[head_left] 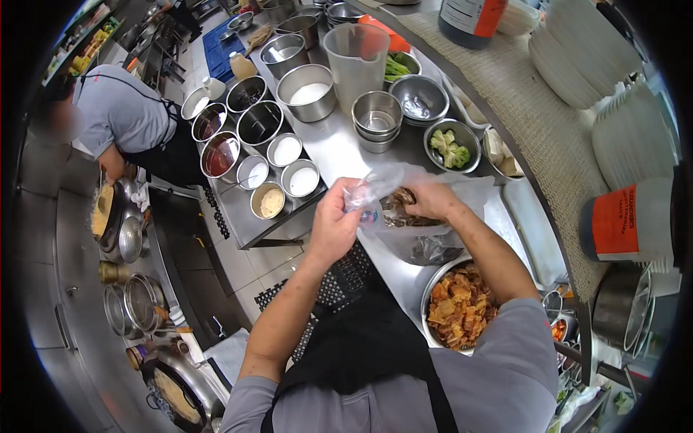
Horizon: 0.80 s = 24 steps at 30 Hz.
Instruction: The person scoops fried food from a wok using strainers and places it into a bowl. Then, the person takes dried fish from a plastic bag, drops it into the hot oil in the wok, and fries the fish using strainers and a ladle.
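My left hand (338, 220) grips the edge of a clear plastic bag (393, 175), its fingers closed on the film. Inside the bag mouth, my right hand (431, 202) has its fingers bent around brown food pieces (401, 209); the fingertips are partly hidden. The bag rests over the steel counter (346, 148). Below my right forearm a metal bowl (427, 317) holds browned, chunky food (462, 303). Beyond the bag stands a bowl of pale green vegetable pieces (449, 149).
Metal pots of sauces and white powders (286, 150) crowd the left counter. A tall clear container (355, 65) and stacked bowls (377, 115) stand ahead. Another person (130, 101) bends over a wok at the left. A shelf (505, 94) with labelled tubs runs along the right.
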### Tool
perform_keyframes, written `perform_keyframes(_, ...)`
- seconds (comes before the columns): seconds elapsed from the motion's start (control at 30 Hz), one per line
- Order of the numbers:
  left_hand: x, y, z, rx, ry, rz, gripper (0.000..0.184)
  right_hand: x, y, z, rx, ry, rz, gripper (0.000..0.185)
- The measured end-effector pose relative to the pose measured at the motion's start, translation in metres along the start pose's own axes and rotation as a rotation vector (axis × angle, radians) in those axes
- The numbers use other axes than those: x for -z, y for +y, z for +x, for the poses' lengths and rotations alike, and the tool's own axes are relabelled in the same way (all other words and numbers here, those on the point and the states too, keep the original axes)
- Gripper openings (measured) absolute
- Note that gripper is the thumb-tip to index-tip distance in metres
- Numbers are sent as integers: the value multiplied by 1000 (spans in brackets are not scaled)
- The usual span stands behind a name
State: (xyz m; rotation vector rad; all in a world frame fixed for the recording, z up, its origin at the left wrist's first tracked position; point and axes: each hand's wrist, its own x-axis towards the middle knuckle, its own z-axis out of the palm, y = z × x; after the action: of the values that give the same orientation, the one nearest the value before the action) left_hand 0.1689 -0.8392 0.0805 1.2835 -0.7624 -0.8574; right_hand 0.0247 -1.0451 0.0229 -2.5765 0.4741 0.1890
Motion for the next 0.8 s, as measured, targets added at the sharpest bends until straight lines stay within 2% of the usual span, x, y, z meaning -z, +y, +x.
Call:
perform_keyframes(0.03, 4, 4, 2, -19, -52, 34, 32, 13, -5, -5, 78, 60, -5, 47)
perform_keyframes(0.07, 0, 11, 1, -18, -57, 33, 32, 25, -10, -11, 73, 61, -4, 47)
perform_keyframes(0.13, -6, 24, -3, -141, 26, 173, 38, 39, -16, -19, 30, 27, -21, 49)
perform_keyframes(0.17, -5, 27, -5, -143, -52, 195, 45, 41, -14, -24, 6, 36, 18, 48)
perform_keyframes(0.27, -5, 52, -6, -466, -280, 627, 33, 54, -14, -43, -16, 7, 85, 51)
perform_keyframes(0.3, -6, 54, -5, -465, -274, 626, 33, 54, -9, -46, -13, 3, 82, 51)
perform_keyframes(0.37, -6, 56, -2, -343, -319, 879, 28, 52, 0, -52, 179, 142, 222, 51)
perform_keyframes(0.4, -5, 50, 4, -301, -275, 947, 36, 54, -1, -54, 183, 139, 218, 51)
perform_keyframes(0.47, -3, 31, 18, -289, -180, 944, 40, 60, -3, -61, 98, 157, 464, 49)
perform_keyframes(0.53, -1, 14, 31, -278, -85, 936, 45, 60, -4, -69, 90, 210, 448, 47)
perform_keyframes(0.6, 1, -4, 39, -265, -97, 913, 55, 57, -4, -75, -77, 206, 956, 43)
perform_keyframes(0.63, 3, -19, 40, -235, -105, 880, 56, 53, 4, -76, -61, 240, 1004, 45)
perform_keyframes(0.73, 10, -55, 35, -173, -159, 741, 61, 33, 12, -75, -38, 379, 1419, 47)
perform_keyframes(0.8, 12, -53, 24, -127, -166, 584, 59, 41, 1, -77, 13, 302, 1636, 46)
